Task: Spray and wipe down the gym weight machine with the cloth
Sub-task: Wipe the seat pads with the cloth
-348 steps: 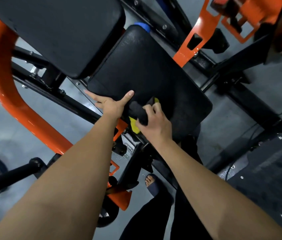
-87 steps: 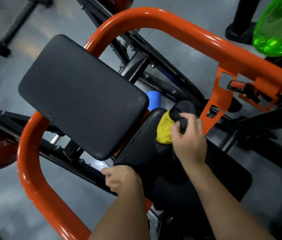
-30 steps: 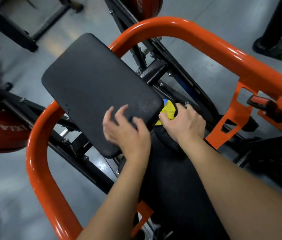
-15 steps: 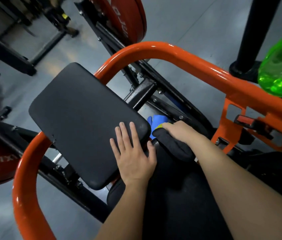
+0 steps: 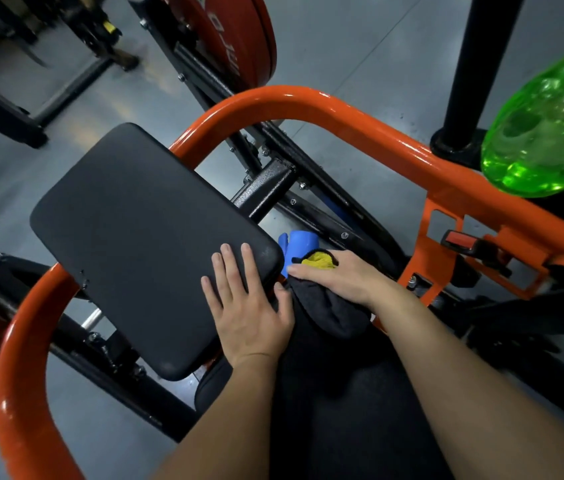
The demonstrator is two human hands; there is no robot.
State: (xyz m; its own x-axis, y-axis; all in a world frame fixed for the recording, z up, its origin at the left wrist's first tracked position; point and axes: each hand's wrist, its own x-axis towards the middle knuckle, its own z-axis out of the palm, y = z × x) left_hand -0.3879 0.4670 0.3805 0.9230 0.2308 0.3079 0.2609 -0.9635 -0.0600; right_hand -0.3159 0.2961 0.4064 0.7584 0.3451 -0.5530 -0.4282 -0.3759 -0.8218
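Dark cloth [image 5: 329,306] with yellow face bunching at far end of lower seat pad [image 5: 342,393], just beside blue part [image 5: 299,242]. Right hand [image 5: 339,277] lying over cloth, fingers stretched flat, pressing down, not clenching. Left hand [image 5: 249,306] resting flat, fingers straight and released, on near corner of angled black pad [image 5: 142,237]. Orange tube frame [image 5: 342,116] curving around both pads. Translucent green bottle [image 5: 543,133] showing at right edge; red weight plate [image 5: 239,32] showing at top.

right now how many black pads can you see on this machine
2. The far pad is under the left hand; the near pad lies below both forearms, cloth at its far end. Others may be out of frame.
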